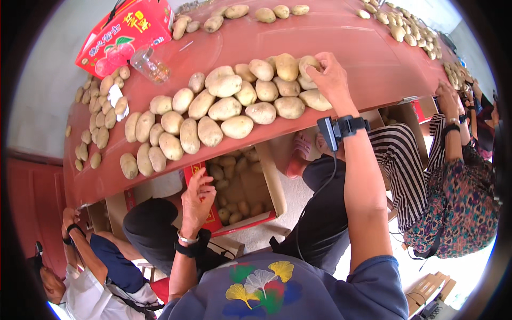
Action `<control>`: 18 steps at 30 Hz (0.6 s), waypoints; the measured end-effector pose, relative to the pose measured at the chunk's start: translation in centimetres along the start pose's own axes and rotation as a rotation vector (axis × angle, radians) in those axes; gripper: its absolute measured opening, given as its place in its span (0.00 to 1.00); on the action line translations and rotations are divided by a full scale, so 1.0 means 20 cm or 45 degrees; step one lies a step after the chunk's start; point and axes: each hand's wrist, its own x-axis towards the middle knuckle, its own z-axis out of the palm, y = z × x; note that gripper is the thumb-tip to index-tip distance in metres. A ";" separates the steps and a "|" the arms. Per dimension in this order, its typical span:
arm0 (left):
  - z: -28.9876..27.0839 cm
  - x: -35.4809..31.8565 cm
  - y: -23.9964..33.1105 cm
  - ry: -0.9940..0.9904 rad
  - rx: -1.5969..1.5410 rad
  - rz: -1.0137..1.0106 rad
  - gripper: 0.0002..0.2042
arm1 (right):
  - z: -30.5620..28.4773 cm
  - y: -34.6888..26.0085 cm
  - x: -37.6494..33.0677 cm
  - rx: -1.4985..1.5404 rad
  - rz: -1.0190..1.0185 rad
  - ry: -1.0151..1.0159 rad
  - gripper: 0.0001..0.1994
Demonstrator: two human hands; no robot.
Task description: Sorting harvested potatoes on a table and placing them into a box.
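A heap of pale potatoes [224,109] lies in rows on the red table [341,48] in front of me. My right hand [329,77] reaches to the heap's far right end and grips one potato [309,64] there. My left hand [196,198] hangs below the table edge with its fingers apart, holding nothing. It hovers over the rim of an open cardboard box [266,181] on the floor, which holds several more potatoes.
A red fruit carton [125,34] and a clear glass [149,65] stand at the table's far left. More potatoes lie along the left edge [98,114], far edge [234,13] and far right [405,26]. A person sits at my right [453,197], another at lower left [90,272].
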 end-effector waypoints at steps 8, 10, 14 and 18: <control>-0.05 0.04 -0.43 -0.073 0.290 -0.103 0.20 | 0.07 0.24 0.10 -0.139 -0.138 -0.153 0.28; -0.07 0.07 -0.59 -0.139 0.489 -0.014 0.18 | 0.03 0.22 0.12 -0.375 -0.153 -0.145 0.26; 0.00 0.11 -0.84 -0.199 0.579 -0.111 0.17 | -0.06 0.11 0.11 -0.107 -0.523 0.015 0.22; 0.22 0.08 -0.97 -0.614 0.893 -0.097 0.20 | -0.06 0.01 0.00 0.814 -0.589 0.032 0.11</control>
